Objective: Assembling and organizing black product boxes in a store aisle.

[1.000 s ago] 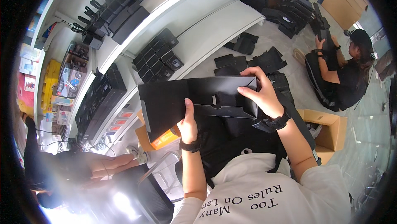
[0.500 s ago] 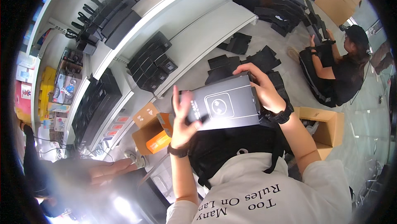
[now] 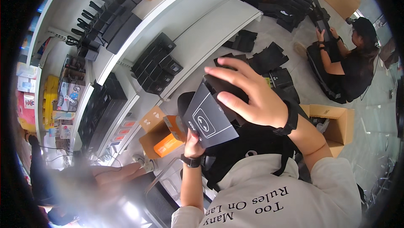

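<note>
A dark grey cardboard box (image 3: 212, 116) with a white line drawing on its face is tilted in front of me. My left hand (image 3: 193, 144) grips its lower left edge, the thumb on the printed face and the other fingers hidden behind. Over the box's black upper side spreads my right hand (image 3: 256, 99), its fingers stretched and apart. Whether those fingertips touch the box, I cannot tell. A black bag or cloth (image 3: 235, 156) lies on my lap below.
Open cardboard cartons stand left (image 3: 153, 137) and right (image 3: 343, 125) of me. Flattened black boxes (image 3: 269, 59) lie on the floor ahead. White shelves (image 3: 210, 21) hold stacked black boxes (image 3: 158, 66). A seated person (image 3: 357, 68) handles a black box at right; another person (image 3: 113, 173) is at lower left.
The box has turned and tipped, its printed face now angled to the lower left. My left hand has moved down to its lower edge, and my right hand has come up over it with fingers spread.
</note>
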{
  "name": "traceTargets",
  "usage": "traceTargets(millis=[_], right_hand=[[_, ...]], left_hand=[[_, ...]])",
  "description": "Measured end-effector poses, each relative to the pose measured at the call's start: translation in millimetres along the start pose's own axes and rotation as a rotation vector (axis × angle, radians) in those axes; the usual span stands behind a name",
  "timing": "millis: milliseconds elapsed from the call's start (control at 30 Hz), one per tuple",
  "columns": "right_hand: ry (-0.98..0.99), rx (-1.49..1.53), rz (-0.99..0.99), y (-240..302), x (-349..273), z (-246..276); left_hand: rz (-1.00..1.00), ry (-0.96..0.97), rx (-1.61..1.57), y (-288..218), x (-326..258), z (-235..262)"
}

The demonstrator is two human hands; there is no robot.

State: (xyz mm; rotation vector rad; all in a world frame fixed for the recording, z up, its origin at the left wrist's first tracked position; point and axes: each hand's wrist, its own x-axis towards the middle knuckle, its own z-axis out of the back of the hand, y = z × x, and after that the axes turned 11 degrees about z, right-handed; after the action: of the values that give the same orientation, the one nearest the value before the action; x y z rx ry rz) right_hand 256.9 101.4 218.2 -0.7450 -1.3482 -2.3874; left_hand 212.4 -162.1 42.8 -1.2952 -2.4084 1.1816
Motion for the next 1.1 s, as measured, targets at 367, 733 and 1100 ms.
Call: traceTargets(millis=[367,733,1100], right_hand=[[-0.369,-0.231,0.318,-7.1,-21.1,-33.6],[-0.193,-0.310,0.121,-9.2,-30.5,-67.1],[-0.392,0.416,-0.118,-67.0,-36.0,-59.2]], left_hand=[[-0.110,-0.278,-0.152,16.1,7.8,-10.1],[-0.227,-0.339,-0.023,8.6,14.8,-3.2],[-0.556,-0.452,0.794,-4.9,9.5,-6.0]])
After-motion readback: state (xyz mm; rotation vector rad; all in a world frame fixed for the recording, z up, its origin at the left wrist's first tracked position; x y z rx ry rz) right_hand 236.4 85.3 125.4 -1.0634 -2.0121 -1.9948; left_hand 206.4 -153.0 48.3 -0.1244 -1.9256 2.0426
